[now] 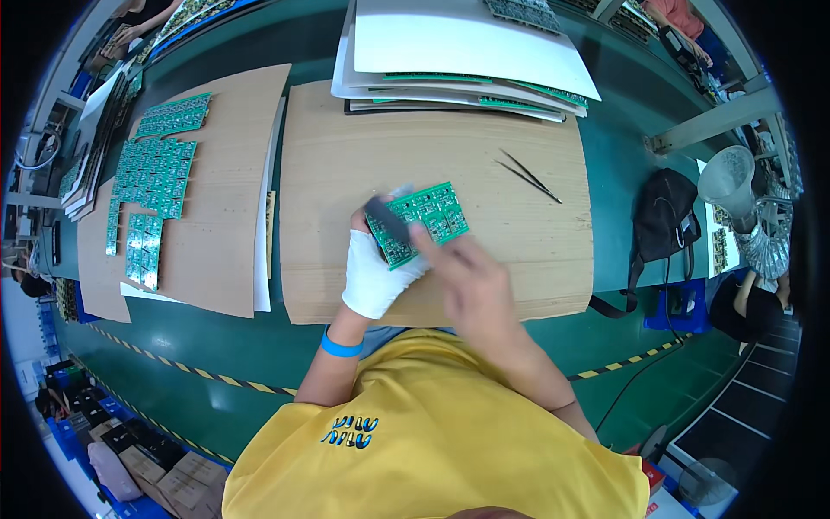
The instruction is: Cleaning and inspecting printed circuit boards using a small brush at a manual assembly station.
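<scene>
My left hand [372,272], in a white glove with some fingertips bare, is closed on the lower left edge of a green circuit board [437,210]. It holds the board tilted just over the cardboard. Blurred by motion, my right hand [471,281] grips a black brush [388,220], whose dark block lies across the board's left part. Bristles cannot be made out, and the brush hides some components. A pair of dark tweezers [531,178] rests on the cardboard to the right, touched by neither hand.
Under my hands lies a cardboard sheet [328,156]. Several green boards [156,177] lie on more cardboard at left. White sheets with boards between them [467,43] are stacked at the far side. At right are a black bag [664,221], a metal post and a duct funnel [729,177].
</scene>
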The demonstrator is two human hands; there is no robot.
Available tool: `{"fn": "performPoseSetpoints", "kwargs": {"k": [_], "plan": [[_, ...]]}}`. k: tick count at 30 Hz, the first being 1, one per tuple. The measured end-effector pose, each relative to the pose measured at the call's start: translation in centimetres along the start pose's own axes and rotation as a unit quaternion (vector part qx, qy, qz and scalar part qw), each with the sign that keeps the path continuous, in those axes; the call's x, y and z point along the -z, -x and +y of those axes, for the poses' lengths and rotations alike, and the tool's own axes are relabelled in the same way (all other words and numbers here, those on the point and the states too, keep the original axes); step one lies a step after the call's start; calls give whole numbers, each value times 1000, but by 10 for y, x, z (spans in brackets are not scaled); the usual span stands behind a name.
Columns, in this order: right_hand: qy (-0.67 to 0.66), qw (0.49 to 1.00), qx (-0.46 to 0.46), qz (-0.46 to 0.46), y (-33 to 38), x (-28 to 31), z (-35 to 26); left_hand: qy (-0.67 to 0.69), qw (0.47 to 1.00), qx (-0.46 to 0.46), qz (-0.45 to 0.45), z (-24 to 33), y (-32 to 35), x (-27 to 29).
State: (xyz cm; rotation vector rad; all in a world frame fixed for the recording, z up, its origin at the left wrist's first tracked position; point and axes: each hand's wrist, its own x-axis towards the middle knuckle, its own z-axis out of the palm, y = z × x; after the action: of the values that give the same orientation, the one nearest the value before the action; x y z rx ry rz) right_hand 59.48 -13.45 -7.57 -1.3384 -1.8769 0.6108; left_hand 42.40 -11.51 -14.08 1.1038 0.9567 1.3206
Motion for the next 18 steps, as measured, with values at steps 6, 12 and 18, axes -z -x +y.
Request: {"fn": "performPoseSetpoints", "kwargs": {"k": [6, 12, 18], "plan": [[91, 996, 7, -14, 7, 11, 7, -85, 995, -59, -17, 0, -4, 1], [175, 980, -92, -37, 8, 17, 20, -38, 998, -51, -7, -5, 1, 1], [168, 985, 1, -42, 21, 17, 11, -71, 995, -76, -4, -2, -2, 1]]}}
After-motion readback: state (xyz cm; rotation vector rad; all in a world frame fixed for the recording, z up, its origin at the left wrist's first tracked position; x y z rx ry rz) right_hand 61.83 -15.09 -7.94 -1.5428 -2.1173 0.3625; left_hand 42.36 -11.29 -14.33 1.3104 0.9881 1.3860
